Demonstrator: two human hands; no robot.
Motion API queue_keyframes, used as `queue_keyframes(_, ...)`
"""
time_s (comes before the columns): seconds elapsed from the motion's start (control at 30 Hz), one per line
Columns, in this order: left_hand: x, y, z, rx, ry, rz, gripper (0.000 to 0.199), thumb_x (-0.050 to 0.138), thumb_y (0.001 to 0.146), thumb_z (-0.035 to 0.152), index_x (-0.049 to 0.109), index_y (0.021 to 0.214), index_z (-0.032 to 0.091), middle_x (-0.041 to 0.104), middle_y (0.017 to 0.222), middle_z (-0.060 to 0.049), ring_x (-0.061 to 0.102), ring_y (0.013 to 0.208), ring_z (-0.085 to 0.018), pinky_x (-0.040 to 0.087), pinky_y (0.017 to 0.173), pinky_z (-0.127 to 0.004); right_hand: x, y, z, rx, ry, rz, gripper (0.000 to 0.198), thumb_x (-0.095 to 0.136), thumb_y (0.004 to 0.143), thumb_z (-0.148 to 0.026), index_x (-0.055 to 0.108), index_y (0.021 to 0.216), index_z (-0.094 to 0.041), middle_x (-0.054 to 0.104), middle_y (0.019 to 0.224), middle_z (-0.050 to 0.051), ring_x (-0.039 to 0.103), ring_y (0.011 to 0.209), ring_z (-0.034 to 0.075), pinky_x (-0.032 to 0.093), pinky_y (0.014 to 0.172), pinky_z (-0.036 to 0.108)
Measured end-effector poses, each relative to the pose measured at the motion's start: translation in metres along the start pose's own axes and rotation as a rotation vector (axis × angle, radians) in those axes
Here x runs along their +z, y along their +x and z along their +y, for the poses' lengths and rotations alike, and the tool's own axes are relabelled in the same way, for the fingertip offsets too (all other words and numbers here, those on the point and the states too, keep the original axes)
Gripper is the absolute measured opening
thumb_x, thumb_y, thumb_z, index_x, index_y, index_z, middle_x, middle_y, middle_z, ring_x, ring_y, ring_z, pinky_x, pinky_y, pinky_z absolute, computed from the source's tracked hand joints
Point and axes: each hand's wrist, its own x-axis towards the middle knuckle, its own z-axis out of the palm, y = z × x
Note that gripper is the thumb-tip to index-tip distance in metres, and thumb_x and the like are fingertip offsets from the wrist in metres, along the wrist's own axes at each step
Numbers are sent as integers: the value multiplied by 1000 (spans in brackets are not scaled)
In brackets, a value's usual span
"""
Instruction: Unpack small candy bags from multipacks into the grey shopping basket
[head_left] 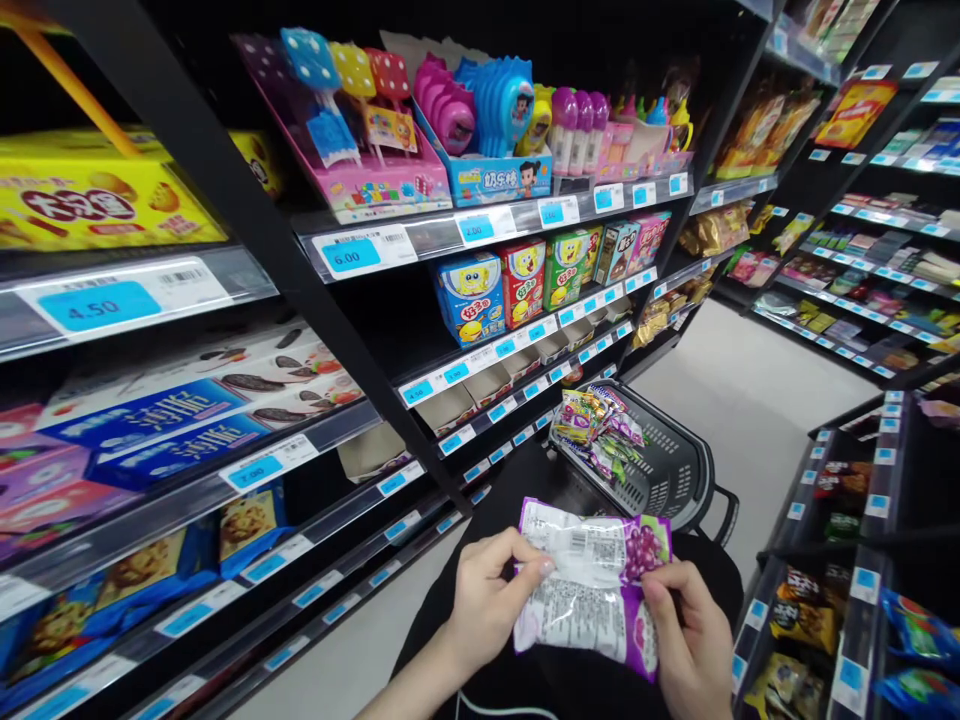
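Between my two hands is a shiny candy bag, purple and white, with grapes pictured on its right part and small print across the back. My left hand pinches its left side between thumb and fingers. At the bag's right edge my right hand grips it, fingers curled behind. The bag is held above my dark-clothed lap. Just beyond it stands a dark grey shopping basket, with several colourful snack packets heaped in its far left part.
Shelves on the left carry yellow snack boxes, blue biscuit boxes, lollipop displays and cartoon-printed boxes. On the right, a low rack holds bagged snacks. The pale aisle floor runs between them.
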Motion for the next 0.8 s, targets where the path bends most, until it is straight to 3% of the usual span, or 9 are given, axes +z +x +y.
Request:
queue_keyframes(0.17,0,-1,5,-72,-56,9,28,66,78,29,61,53,16,54,44,2,44,41,-9,33,43,-19,4,-1,-13,93,46,81,31,56,87,-44,58,66,-21,53,58,-1,50,52,13,40,50,22)
queue_keyframes(0.27,-2,-1,7,-83,-131,-2,27,70,77,36,67,58,16,59,50,-1,51,48,-12,40,48,-21,0,2,-17,21,42,69,29,61,84,-44,63,66,-21,58,58,0,53,54,14,43,51,24)
queue_keyframes(0.37,-4,-2,9,-25,-231,-63,24,74,71,42,76,66,19,71,84,-11,64,73,-22,50,66,-29,-6,7,-15,-182,69,8,13,71,77,-39,72,75,-26,68,68,3,62,61,18,49,56,27)
queue_keyframes(0.47,-6,-3,12,6,-267,-115,20,76,69,40,77,65,21,64,116,-14,63,93,-28,51,77,-33,-8,10,-16,-314,108,-59,6,75,75,-32,75,80,-30,72,77,4,66,65,20,50,55,29)
queue_keyframes(0.53,-9,-2,15,4,-218,-124,19,75,72,37,76,63,20,62,116,-13,62,94,-27,50,77,-32,-7,9,-19,-253,89,-36,7,72,77,-34,74,73,-29,70,72,4,64,63,21,48,53,29)
queue_keyframes(0.67,-11,0,25,-15,-120,-147,24,64,82,33,70,64,18,59,104,-11,57,94,-24,47,78,-31,-2,4,-29,-73,12,-29,30,60,84,-43,63,61,-24,59,59,2,54,56,17,41,52,27)
queue_keyframes(0.8,-6,2,29,-116,-179,-136,23,62,83,28,64,63,17,58,106,-9,55,102,-24,43,84,-30,-1,4,-34,44,11,-48,28,58,85,-39,58,63,-22,54,59,0,49,56,14,38,55,25)
